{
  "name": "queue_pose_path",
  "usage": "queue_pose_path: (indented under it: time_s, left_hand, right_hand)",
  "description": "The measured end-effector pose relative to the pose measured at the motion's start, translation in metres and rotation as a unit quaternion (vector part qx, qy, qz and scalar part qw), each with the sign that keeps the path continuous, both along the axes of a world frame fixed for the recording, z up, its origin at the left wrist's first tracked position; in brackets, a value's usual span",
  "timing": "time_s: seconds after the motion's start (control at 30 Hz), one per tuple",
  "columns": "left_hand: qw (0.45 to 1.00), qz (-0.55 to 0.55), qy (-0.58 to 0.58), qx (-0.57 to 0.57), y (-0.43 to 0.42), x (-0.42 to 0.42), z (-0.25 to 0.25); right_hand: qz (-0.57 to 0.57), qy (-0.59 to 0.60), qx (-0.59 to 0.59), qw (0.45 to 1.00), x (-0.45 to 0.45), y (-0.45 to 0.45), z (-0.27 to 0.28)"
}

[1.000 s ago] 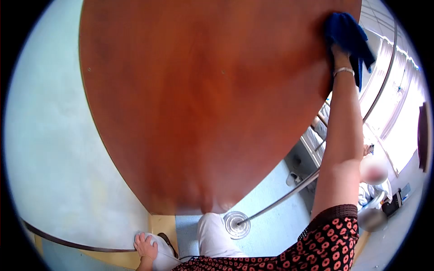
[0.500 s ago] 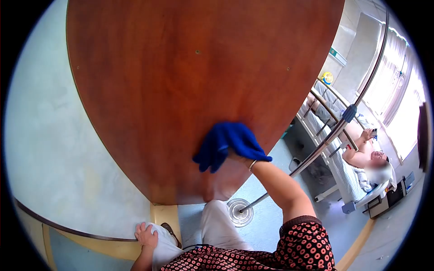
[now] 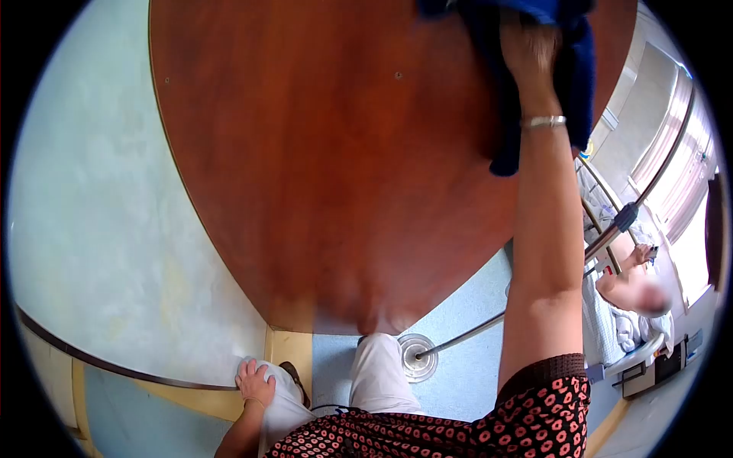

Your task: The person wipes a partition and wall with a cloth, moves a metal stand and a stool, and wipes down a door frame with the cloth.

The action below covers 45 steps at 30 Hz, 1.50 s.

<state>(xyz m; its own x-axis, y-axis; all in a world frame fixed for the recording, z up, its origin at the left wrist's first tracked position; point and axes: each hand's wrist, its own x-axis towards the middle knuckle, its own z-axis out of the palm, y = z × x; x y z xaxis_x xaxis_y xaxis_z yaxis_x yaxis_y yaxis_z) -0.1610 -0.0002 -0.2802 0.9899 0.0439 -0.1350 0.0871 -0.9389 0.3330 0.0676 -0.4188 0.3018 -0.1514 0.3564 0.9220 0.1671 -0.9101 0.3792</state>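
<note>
A large reddish-brown wooden panel (image 3: 328, 168) fills the middle of the view. At its upper right, my right hand (image 3: 531, 49) is stretched up with a dark blue cloth (image 3: 580, 84) against the surface. The cloth covers the fingers and hangs down on both sides of the wrist. Low on the left, my left hand (image 3: 255, 382) rests on my light-coloured trouser leg, fingers spread, beside the bottom edge of the pale wall. It holds nothing.
A metal pole on a round base (image 3: 418, 357) stands right of my knee and slants up rightward. Behind it, a person (image 3: 630, 286) lies on a railed bed (image 3: 603, 328), holding a phone. Curtained windows (image 3: 683, 168) are at the far right.
Half a second ago my right hand and the cloth were low on the panel; now they are high at the upper right. My left hand has stayed on my leg.
</note>
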Motion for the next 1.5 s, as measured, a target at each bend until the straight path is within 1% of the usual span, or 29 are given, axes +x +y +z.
queue_pose_path:
  time_s: [0.03,0.1,0.13,0.2,0.27,0.3,0.33,0.37,0.43,0.47,0.5,0.57,0.67,0.73,0.83,0.87,0.9,0.93,0.97,1.0,1.03,1.07,1.1,1.17,1.27,1.37,1.43,1.47,1.5]
  left_hand:
    - [1.0,0.001,-0.002,-0.005,0.0,0.0,0.0]
    - [1.0,0.002,0.0,-0.009,0.002,-0.001,0.001]
    - [1.0,0.0,-0.006,-0.007,0.002,0.0,0.0]
    - [1.0,-0.002,-0.009,-0.007,0.0,0.001,-0.001]
    - [1.0,-0.008,-0.013,-0.005,0.001,0.001,0.0]
    - [1.0,-0.008,-0.008,-0.003,0.001,0.001,0.0]
    - [1.0,-0.009,-0.014,0.002,0.001,0.001,0.0]
    - [1.0,-0.011,-0.02,0.008,0.001,0.001,-0.001]
    - [1.0,-0.007,-0.014,0.007,0.001,0.001,0.0]
    - [1.0,-0.004,-0.009,0.003,0.001,0.0,0.001]
    - [1.0,-0.003,-0.009,0.009,0.002,0.0,0.0]
    - [1.0,0.001,-0.01,0.006,0.001,-0.001,-0.002]
    - [1.0,0.004,-0.004,0.01,0.0,-0.002,-0.002]
    - [1.0,-0.001,-0.005,0.014,0.001,-0.003,-0.003]
    - [1.0,-0.002,-0.004,0.013,0.002,-0.001,-0.003]
    - [1.0,-0.004,-0.007,0.016,0.001,0.0,-0.002]
    - [1.0,-0.005,-0.008,0.019,0.0,-0.001,-0.001]
    - [1.0,-0.004,-0.004,0.016,0.0,-0.001,-0.002]
    - [1.0,-0.004,-0.011,0.013,0.001,-0.001,-0.004]
    - [1.0,-0.002,-0.016,0.01,0.002,-0.001,-0.004]
    - [1.0,0.005,-0.009,0.008,0.002,-0.003,-0.004]
    - [1.0,0.002,-0.012,0.007,0.001,-0.002,-0.002]
    - [1.0,-0.001,-0.015,0.006,0.001,-0.001,-0.001]
    - [1.0,0.01,-0.007,0.0,-0.001,-0.001,0.004]
    - [1.0,0.001,0.011,0.01,-0.002,0.001,0.01]
    - [1.0,0.006,0.008,0.015,-0.003,0.001,0.01]
    - [1.0,0.014,0.021,0.01,-0.004,0.002,0.014]
    - [1.0,0.013,0.018,0.012,-0.005,0.001,0.016]
    - [1.0,0.011,0.014,0.014,-0.005,0.001,0.018]
  right_hand:
    - [0.001,0.004,0.0,1.0,-0.016,0.019,-0.002]
    - [-0.083,0.036,0.082,0.993,-0.03,0.066,-0.015]
    - [-0.201,-0.039,0.021,0.979,-0.014,0.065,-0.036]
    - [-0.179,0.111,-0.04,0.977,-0.031,0.094,-0.077]
    - [-0.065,0.223,-0.07,0.97,-0.026,0.102,-0.129]
    - [0.001,0.3,-0.071,0.951,-0.026,0.104,-0.156]
    - [0.075,0.397,-0.057,0.913,-0.027,0.106,-0.182]
    - [0.156,0.504,-0.027,0.849,-0.028,0.106,-0.207]
    - [0.278,0.695,0.033,0.662,-0.042,0.108,-0.243]
    - [0.309,0.747,0.049,0.586,-0.05,0.109,-0.256]
    - [0.326,0.777,0.062,0.535,-0.058,0.108,-0.267]
    - [0.341,0.805,0.081,0.479,-0.071,0.106,-0.285]
    - [0.345,0.817,0.116,0.446,-0.09,0.088,-0.289]
    - [0.346,0.805,0.151,0.457,-0.096,0.071,-0.284]
    - [0.371,0.737,0.219,0.521,-0.099,0.03,-0.257]
    - [0.386,0.693,0.224,0.566,-0.099,0.014,-0.243]
    - [0.382,0.634,0.183,0.647,-0.097,-0.002,-0.227]
    - [0.293,0.568,0.092,0.763,-0.1,-0.015,-0.203]
    - [0.093,0.441,-0.001,0.893,-0.099,-0.036,-0.202]
    - [-0.019,0.368,0.038,0.929,-0.085,-0.056,-0.205]
    - [-0.128,0.288,0.076,0.946,-0.06,-0.079,-0.21]
    - [-0.141,0.135,0.089,0.977,-0.01,-0.119,-0.216]
    - [-0.149,-0.02,0.103,0.983,0.029,-0.141,-0.222]
    - [-0.168,0.075,0.094,0.978,0.002,-0.1,-0.183]
    - [-0.132,0.181,0.085,0.971,-0.009,-0.03,-0.167]
    - [-0.089,0.302,0.07,0.946,-0.009,0.042,-0.183]
    - [-0.06,0.413,0.076,0.906,-0.01,0.082,-0.201]
    - [-0.048,0.48,0.086,0.872,-0.011,0.102,-0.209]
    - [-0.045,0.486,0.084,0.869,-0.009,0.115,-0.221]
